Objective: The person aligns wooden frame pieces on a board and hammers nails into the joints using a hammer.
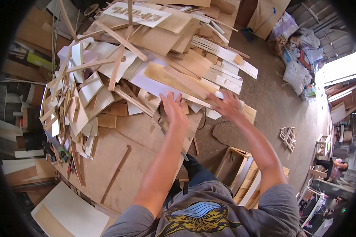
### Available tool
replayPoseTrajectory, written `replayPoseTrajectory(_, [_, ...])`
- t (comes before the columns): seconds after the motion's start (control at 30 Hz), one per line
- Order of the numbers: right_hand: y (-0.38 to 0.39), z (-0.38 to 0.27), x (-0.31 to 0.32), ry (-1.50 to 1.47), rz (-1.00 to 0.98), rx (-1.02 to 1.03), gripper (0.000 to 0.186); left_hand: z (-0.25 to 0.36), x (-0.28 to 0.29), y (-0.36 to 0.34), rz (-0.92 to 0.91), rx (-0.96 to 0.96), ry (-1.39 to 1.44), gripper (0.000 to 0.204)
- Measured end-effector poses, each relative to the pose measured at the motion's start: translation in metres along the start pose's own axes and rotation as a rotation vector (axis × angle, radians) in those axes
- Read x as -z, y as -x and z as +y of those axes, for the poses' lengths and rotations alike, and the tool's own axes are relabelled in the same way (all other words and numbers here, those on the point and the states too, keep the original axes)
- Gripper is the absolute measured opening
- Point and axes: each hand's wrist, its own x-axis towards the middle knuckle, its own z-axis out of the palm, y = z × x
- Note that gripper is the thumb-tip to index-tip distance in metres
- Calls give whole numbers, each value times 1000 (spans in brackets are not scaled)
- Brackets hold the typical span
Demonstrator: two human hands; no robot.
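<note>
Both my arms reach forward over a big heap of scrap wood [118, 71]. My left hand [173, 108] lies with fingers spread on the near edge of a long pale plank [178, 81] and a white sheet [154, 85] under it. My right hand [228, 105] rests flat on the right end of that same plank, fingers apart. Neither hand visibly closes around anything. Thin wooden strips [120, 39] cross over the boards further back.
A large brown plywood board [118, 158] forms the work surface below the heap. A wooden crate [241, 173] stands by my legs. Sacks and bags [298, 63] lie on the concrete floor at right. A person [336, 168] crouches far right.
</note>
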Motion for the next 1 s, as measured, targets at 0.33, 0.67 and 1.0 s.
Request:
replayPoseTrajectory(0.33, [-103,-59,-23,-99,-81,-129,67,17,-22,-81,-8,25,-201,76])
replayPoseTrajectory(0.67, [-196,-119,-57,18,249,-66,65,61,79,-63,180,-238,-239,53])
replayPoseTrajectory(1.0, [-130,-340,-83,-686,-48,466,28,98,372,19,487,-906,-1275,47])
